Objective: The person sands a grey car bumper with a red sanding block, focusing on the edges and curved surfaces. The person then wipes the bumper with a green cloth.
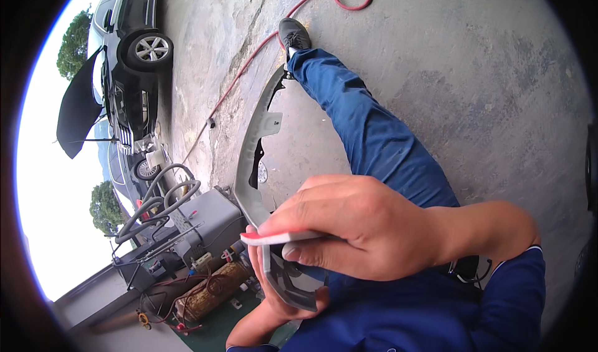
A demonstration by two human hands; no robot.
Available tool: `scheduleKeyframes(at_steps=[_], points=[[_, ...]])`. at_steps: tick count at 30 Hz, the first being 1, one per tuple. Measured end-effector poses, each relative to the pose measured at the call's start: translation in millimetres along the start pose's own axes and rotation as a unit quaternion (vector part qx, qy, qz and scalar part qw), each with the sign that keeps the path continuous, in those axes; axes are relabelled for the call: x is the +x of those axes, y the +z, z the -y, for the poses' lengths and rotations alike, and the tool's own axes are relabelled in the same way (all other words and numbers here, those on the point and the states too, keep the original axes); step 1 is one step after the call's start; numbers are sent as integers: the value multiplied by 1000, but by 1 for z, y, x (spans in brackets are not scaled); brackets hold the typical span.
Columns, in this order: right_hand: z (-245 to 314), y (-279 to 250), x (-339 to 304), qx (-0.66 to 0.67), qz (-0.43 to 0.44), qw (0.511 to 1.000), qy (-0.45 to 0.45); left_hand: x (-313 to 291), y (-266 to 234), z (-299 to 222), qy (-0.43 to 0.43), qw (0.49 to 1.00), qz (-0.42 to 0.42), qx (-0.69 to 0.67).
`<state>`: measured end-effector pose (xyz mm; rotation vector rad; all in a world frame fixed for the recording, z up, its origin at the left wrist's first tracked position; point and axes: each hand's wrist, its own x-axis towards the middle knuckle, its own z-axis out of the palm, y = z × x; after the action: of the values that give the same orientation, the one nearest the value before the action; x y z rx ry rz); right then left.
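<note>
Strip: the long, curved grey strip [246, 165] lies lengthwise in front of the person, its near end at the body and its far end beside the shoe [294, 34]. A pale tab [271, 123] projects from its inner edge.

Left hand: the left hand [280, 305] grips the near end, fingers on one side and thumb on the other.

Right hand: the right hand [349, 227] pinches a red-and-white pad [274, 237] between thumb and fingers. The pad crosses the strip just beyond the left hand's grip; whether it presses on the surface cannot be told.

Handling: the work in hand appears to be rubbing the strip with the pad. Keep the pad flat to the face, and use light, even pressure along the length. Ease off at edges and bends, where the pad could cut too deep. Support the strip close to the contact area, since a long, thin part is likely to flex. Keep the left fingertips out of the stroke.

Surroundings: the blue-trousered leg [374, 128] extends alongside the strip. A red hose [356, 8] runs over the concrete floor [498, 90]. To the left stand a grey machine [215, 218] and a dark car [128, 59].
</note>
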<state>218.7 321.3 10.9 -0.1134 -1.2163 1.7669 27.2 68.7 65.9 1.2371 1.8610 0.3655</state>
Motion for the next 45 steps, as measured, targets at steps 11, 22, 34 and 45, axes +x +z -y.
scheduleKeyframes(at_steps=[11, 22, 34, 45], points=[[-8, -30, 5, 80, 5, 993, 88, 17, -27, -60, -117, 986, 107, 46], [-32, -38, 20, -135, -59, 989, -6, 29, -32, -86, -28, 905, 85, 417], [-162, 32, 41, -35, 50, 997, -48, 33, -32, -95, 17, 912, 37, 407], [-164, 29, 31, -91, 86, 975, -183, 64, -21, -97, 169, 929, -143, 295]])
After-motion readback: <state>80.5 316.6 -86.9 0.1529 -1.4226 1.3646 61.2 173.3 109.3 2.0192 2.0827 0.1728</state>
